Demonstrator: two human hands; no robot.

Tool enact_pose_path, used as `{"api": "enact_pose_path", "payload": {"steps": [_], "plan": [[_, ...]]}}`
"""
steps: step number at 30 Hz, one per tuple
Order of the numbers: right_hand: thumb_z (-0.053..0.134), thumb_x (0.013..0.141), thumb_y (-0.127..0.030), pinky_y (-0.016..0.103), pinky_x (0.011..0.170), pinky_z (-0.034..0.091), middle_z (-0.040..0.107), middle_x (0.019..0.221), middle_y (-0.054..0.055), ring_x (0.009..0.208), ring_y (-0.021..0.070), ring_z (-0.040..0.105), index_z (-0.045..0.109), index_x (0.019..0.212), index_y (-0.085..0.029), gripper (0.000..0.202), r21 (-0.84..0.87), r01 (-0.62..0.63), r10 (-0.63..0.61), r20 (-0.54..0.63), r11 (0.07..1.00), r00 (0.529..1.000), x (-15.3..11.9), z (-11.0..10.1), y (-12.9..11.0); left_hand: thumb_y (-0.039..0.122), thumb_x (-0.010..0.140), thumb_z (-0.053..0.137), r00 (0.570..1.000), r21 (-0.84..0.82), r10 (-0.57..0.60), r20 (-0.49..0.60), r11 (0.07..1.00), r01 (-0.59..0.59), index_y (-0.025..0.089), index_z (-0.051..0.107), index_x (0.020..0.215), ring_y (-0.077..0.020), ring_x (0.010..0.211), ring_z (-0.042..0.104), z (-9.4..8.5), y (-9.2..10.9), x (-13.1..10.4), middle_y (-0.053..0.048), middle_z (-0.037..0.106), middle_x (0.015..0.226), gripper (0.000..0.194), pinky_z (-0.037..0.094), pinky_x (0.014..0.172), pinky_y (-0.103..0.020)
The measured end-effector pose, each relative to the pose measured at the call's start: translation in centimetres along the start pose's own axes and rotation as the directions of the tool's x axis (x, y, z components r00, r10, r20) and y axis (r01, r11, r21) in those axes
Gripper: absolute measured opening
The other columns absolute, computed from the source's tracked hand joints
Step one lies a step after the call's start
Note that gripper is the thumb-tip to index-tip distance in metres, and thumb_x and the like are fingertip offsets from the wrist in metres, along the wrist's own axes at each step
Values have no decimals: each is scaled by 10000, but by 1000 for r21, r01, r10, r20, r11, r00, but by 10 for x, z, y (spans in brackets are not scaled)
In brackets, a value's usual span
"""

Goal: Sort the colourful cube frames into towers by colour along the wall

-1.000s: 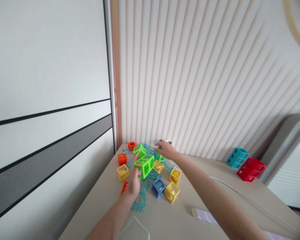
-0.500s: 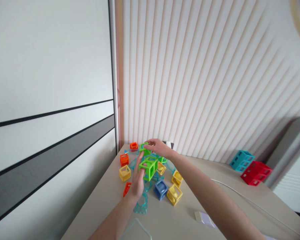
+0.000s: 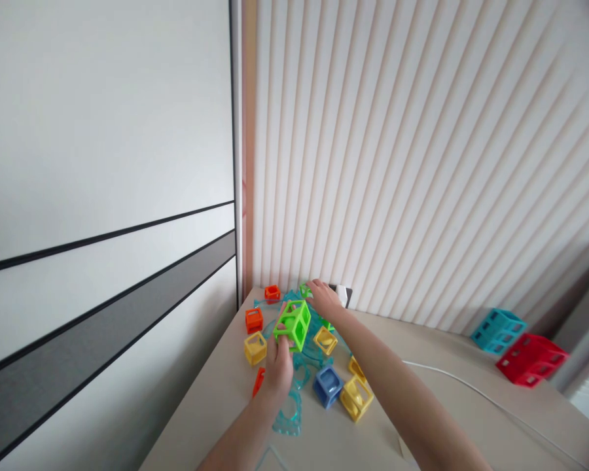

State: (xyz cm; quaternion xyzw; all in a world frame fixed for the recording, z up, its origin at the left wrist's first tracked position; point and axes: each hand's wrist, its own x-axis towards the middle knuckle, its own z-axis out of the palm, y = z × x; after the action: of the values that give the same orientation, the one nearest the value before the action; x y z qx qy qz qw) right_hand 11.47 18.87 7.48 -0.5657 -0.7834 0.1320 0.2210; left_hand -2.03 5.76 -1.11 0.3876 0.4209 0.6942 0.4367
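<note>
L hand [image 3: 281, 369] grips lg green block [image 3: 294, 325] above bench [image 3: 206, 399]; R hand [image 3: 325, 299] pinches sm green cube [image 3: 305, 290], approx 1 o'clock from block. Handling separate pcs calls for steady grips.

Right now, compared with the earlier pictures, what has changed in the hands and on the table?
The right hand has taken hold of the single green open-frame cube and moved it rightward, away from the left hand, which keeps the joined green cubes. The blue cube and red block stayed put.
</note>
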Motion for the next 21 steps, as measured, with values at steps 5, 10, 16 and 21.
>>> {"api": "enact_pose_path", "payload": {"steps": [5, 10, 16, 21], "plan": [[443, 1066, -432, 417, 984, 540, 678, 1291, 137, 1168, 266, 662, 644, 1290, -199, 381, 238, -22, 24, -9, 971, 1000, -30, -20, -19, 545, 826, 684, 1000, 91, 2, -26, 996, 0, 298, 718, 1128, -379, 1107, 657, -5, 6, -2, -127, 734, 1046, 393, 514, 986, -516], [349, 1003, -702, 305, 639, 612, 752, 875, 56, 765, 202, 729, 724, 1095, -200, 633, 477, -3, -90, 172, 879, 981, -75, -48, -41, 499, 791, 724, 993, 94, 80, 82, 992, -88, 299, 674, 1259, -390, 1352, 536, 1, 32, -7, -128, 722, 1220, 511, 395, 1159, -524], [439, 972, -686, 267, 615, 574, 705, 725, 24, 670, 172, 679, 719, 818, -189, 591, 492, 39, -140, 170, 870, 975, -82, -51, -50, 496, 910, 636, 963, 202, 144, 229, 960, -192, 286, 615, 1388, -318, 1459, 446, -11, 70, -25, -111, 668, 1376, 523, 308, 1240, -475], [409, 1040, -441, 312, 766, 534, 752, 887, 67, 891, 243, 711, 732, 1014, -197, 406, 278, 22, -22, -2, 960, 1000, -58, -36, -45, 534, 991, 471, 966, 253, 240, 97, 933, -257, 252, 534, 1460, -326, 1354, 563, -75, 87, -40, -139, 632, 1420, 551, 460, 1129, -479]]}}
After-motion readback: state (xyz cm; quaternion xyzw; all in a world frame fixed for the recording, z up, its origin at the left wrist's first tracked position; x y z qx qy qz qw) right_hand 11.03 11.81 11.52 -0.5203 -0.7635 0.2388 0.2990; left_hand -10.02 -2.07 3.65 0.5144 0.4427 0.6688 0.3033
